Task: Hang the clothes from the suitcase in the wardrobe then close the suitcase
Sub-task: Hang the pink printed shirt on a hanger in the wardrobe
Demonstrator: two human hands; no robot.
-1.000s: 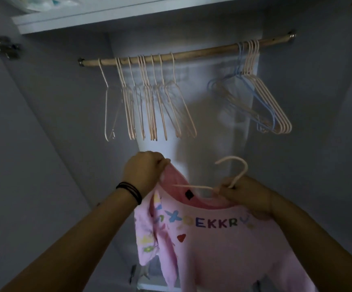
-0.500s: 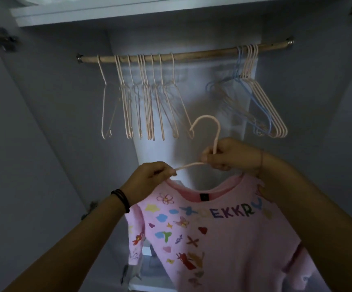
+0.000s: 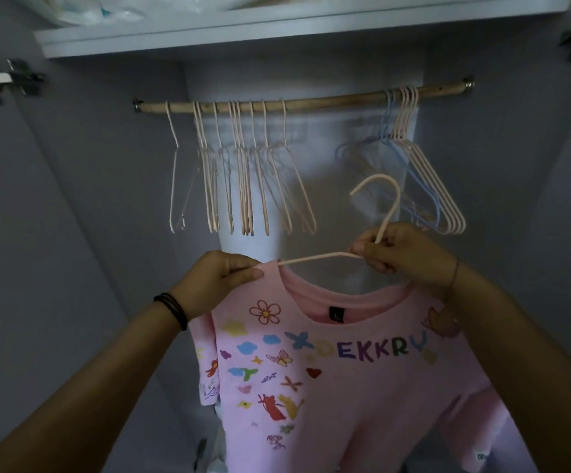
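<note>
A pink T-shirt [image 3: 338, 387] with coloured prints and letters hangs on a pale pink hanger [image 3: 385, 213] in front of the open wardrobe. My right hand [image 3: 400, 254] grips the hanger at the base of its hook, which points up and left below the rail. My left hand [image 3: 222, 281] pinches the shirt's left shoulder where the hanger arm enters the collar. The wooden rail [image 3: 311, 102] runs across the wardrobe above both hands. The suitcase is out of view.
Several empty pink hangers [image 3: 239, 186] bunch on the rail's left half, and more pink and blue hangers [image 3: 424, 189] hang at its right end. A white shelf [image 3: 277, 32] sits above the rail. Grey wardrobe walls close in on both sides.
The shirt now sits spread on the hanger with its collar open. My right hand has shifted to the right with the hanger and my left hand moved to the shirt's shoulder.
</note>
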